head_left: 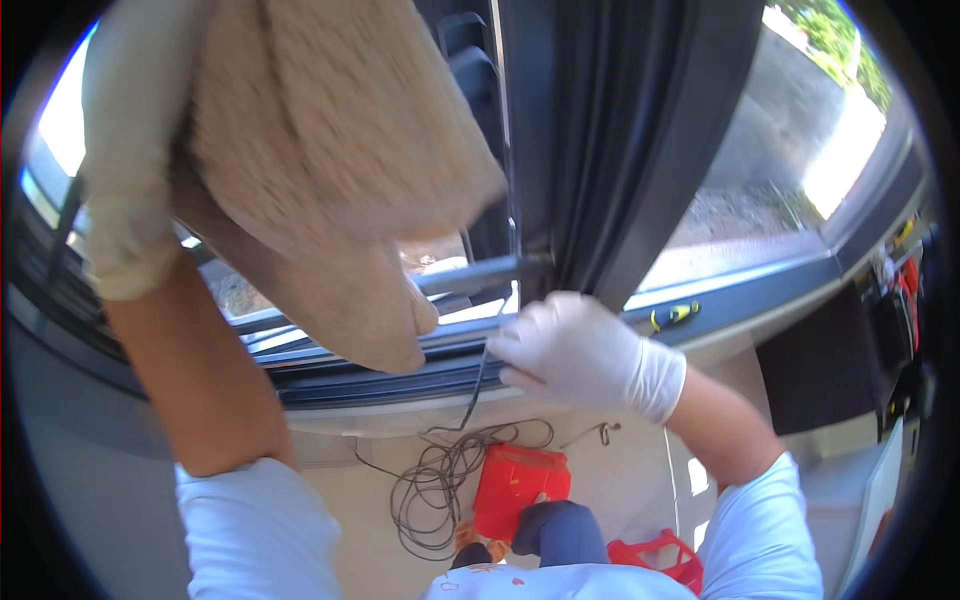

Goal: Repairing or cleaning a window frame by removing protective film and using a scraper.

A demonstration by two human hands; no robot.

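My left hand (135, 170), in a white glove, is raised at the upper left and grips a blurred beige cloth (330, 140), which hangs in folds in front of the dark window frame. My right hand (575, 355), also gloved, is closed on a thin black cord (478, 385) at the lower track (400, 388) of the window. The cord hangs from my fingers toward the floor. A small yellow-and-black tool (676, 314) lies on the sill just right of my right hand.
Below are a coiled black cable (430, 490), a red container (520, 470) by my legs and another red plastic item (680, 565). A dark panel (810, 370) and several tools (905, 290) are at the right. Window panes (760, 170) show ground and greenery outside.
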